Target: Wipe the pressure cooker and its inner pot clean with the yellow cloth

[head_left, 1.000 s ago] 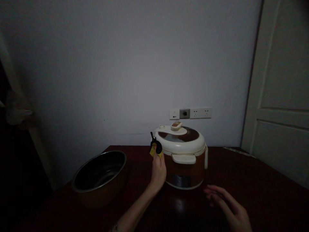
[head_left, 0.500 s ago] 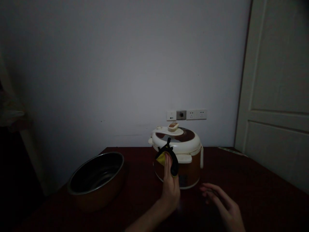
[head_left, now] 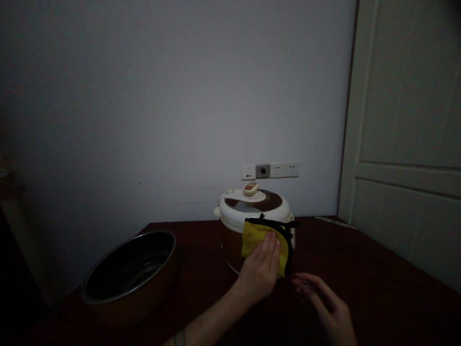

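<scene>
A yellow cloth with a black edge [head_left: 252, 239] lies under the fingers of my left hand [head_left: 260, 271]. That hand holds it against or just before the front of a white and brown electric cooker [head_left: 231, 242], whose lid is down; whether cloth and cooker touch is hard to tell. The cloth hides the cooker's front handle and panel. Low on the right, near the cooker's base, my right hand [head_left: 326, 303] is open, fingers loosely bent and apart from the thumb, with nothing seen in it.
A brown pot with a dark inside and a metal rim [head_left: 135, 283] stands at the left of the dark red table [head_left: 363, 269]. Wall sockets [head_left: 284, 169] sit behind the cooker. A pale door [head_left: 403, 192] is at the right. The room is dim.
My left hand has turned and shifted right, so the yellow face of the cloth now spreads over the cooker's front. My right hand has barely moved. The whole view has shifted slightly.
</scene>
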`<act>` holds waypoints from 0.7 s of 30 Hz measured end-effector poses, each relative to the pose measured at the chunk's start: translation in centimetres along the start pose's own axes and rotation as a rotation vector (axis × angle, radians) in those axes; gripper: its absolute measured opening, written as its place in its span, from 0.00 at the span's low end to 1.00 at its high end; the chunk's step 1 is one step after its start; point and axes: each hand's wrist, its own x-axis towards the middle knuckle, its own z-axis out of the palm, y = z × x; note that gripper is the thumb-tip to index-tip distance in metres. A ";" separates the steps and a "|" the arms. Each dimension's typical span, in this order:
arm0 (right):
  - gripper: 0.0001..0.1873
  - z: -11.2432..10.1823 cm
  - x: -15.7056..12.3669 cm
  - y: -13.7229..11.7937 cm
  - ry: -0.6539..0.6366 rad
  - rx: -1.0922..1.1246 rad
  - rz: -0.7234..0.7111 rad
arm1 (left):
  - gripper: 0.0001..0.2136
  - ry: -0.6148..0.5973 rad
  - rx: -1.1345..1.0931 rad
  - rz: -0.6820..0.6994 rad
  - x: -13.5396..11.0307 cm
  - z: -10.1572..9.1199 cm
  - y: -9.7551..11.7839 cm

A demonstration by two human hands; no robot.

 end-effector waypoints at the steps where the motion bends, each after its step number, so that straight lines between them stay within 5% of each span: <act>1: 0.18 0.0 0.0 0.1 0.007 0.003 -0.002 | 0.24 -0.010 0.015 0.013 0.5 -0.1 0.1; 10: 0.19 -2.2 0.2 1.1 0.121 -0.082 -0.092 | 0.24 -0.149 -0.143 0.098 4.1 0.2 1.8; 14: 0.28 -4.3 0.5 0.1 0.238 -0.288 -0.266 | 0.25 -0.198 -0.627 0.033 5.8 -1.8 2.1; 18: 0.42 -5.8 1.3 -2.0 0.180 -0.404 -0.365 | 0.21 -0.168 -1.212 -0.055 7.3 -5.0 1.9; 21: 0.47 -6.7 1.7 -2.9 0.173 -0.338 -0.390 | 0.16 -0.280 -1.414 -0.068 8.0 -6.7 1.5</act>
